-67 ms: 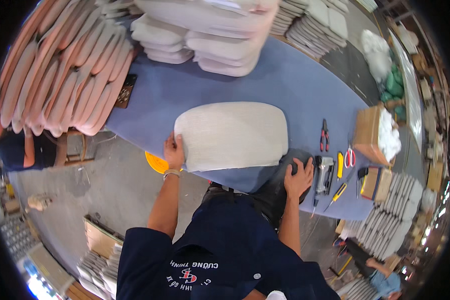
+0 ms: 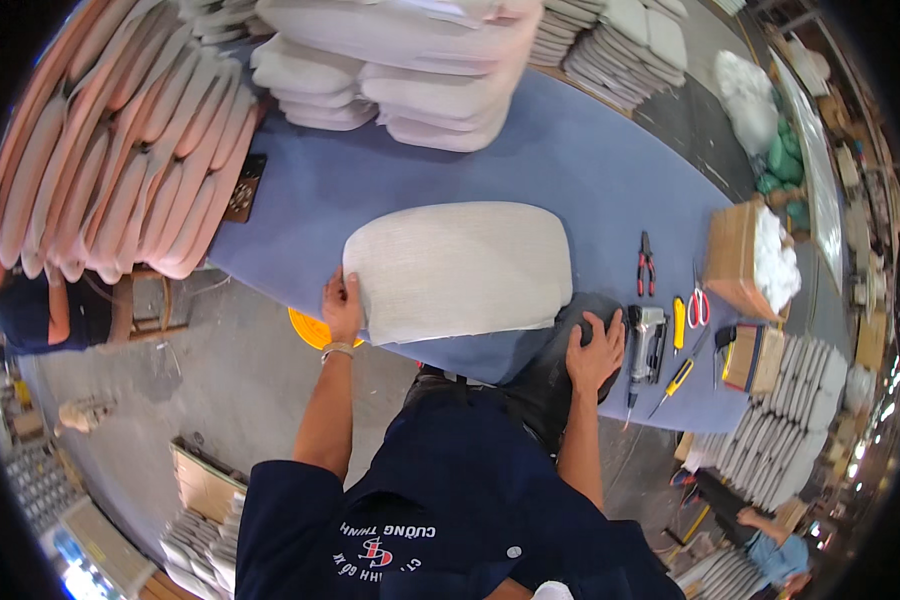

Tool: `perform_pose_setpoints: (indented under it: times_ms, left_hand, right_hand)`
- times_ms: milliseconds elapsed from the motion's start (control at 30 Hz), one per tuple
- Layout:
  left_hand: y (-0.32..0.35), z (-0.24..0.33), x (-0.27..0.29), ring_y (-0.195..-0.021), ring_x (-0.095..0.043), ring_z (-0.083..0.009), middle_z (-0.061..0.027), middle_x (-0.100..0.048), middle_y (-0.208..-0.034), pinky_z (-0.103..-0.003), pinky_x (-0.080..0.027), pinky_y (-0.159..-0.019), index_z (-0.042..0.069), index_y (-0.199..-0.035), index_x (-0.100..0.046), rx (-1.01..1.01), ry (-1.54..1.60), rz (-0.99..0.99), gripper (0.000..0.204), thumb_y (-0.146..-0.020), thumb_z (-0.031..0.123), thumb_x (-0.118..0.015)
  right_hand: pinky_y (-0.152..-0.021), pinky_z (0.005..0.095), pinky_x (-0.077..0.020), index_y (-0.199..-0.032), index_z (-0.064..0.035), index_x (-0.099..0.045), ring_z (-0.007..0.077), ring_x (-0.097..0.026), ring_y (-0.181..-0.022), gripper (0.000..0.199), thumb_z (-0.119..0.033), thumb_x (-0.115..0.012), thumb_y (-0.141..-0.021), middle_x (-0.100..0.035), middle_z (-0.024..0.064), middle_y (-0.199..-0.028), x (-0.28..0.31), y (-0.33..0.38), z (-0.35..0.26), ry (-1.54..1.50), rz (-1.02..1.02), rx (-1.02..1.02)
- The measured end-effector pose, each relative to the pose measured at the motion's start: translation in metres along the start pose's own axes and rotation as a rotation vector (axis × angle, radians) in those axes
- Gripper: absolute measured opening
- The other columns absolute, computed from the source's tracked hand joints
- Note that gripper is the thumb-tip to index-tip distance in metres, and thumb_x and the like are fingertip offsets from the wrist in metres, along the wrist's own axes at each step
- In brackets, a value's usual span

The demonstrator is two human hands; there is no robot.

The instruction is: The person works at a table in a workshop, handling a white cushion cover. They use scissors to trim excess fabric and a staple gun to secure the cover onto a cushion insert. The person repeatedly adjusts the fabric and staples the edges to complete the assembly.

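A pale, fabric-covered seat cushion (image 2: 460, 268) with rounded far corners lies flat on the blue-grey table top. At its left edge is my left hand (image 2: 342, 307), closed, with the thumb against the cushion's rim and the fingers bent beside it. My right hand (image 2: 595, 350) rests palm down, fingers spread, on the dark grey trouser cloth of my raised knee (image 2: 600, 308), just right of the cushion's near corner. Nothing shows in that hand. To its right on the table lies a grey staple gun (image 2: 645, 345) with a hose fitting.
Pliers (image 2: 646, 264), a yellow cutter (image 2: 679, 325), red-handled scissors (image 2: 699, 307) and a yellow screwdriver (image 2: 678, 377) lie at the right. Beyond stands a cardboard box (image 2: 735, 255) with white stuffing. Cushion stacks (image 2: 440, 85) and pinkish piles (image 2: 120, 170) line the far and left sides.
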State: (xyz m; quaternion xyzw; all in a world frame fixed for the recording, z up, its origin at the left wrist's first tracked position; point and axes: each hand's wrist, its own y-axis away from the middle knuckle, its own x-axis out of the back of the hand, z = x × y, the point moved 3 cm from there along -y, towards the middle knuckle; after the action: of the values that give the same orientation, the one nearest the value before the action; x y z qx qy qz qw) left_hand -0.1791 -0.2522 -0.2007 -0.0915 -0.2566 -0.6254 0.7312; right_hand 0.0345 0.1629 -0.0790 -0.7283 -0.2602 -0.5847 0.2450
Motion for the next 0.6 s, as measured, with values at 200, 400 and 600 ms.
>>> perform_pose_setpoints:
  times_ms: [200,400,600]
  left_hand:
    - [-0.025,-0.031,0.014,-0.102,-0.065,-0.0243,-0.0136,-0.07,-0.118,-0.039,-0.044,-0.102,-0.004,-0.14,-0.056,0.068,0.279,-0.267,0.043,-0.106,0.022,-0.057]
    - [-0.057,-0.039,-0.01,-0.115,-0.064,-0.0321,-0.0213,-0.069,-0.126,-0.047,-0.04,-0.114,-0.006,-0.142,-0.052,0.014,0.209,-0.386,0.041,-0.109,0.019,-0.049]
    - [-0.008,0.087,0.001,-0.116,-0.065,-0.0357,-0.025,-0.068,-0.126,-0.046,-0.045,-0.11,-0.007,-0.135,-0.058,-0.313,-0.754,-0.087,0.042,-0.108,0.024,-0.05]
  right_hand:
    - [-0.113,0.0622,-0.0308,-0.119,-0.0297,-0.07,0.0405,-0.04,-0.146,0.034,-0.034,-0.07,-0.085,-0.042,0.0153,-0.161,-0.001,-0.001,0.004,0.032,0.058,0.017]
    - [-0.111,0.0637,-0.0317,-0.116,-0.0274,-0.07,0.0374,-0.037,-0.146,0.034,-0.034,-0.071,-0.083,-0.039,0.0145,-0.162,0.005,-0.001,0.0,-0.02,0.113,0.024]
    - [-0.114,0.067,-0.0289,-0.12,-0.023,-0.069,0.0365,-0.034,-0.149,0.03,-0.033,-0.066,-0.092,-0.035,0.0142,-0.165,0.011,0.009,0.0,-0.152,0.087,-0.05]
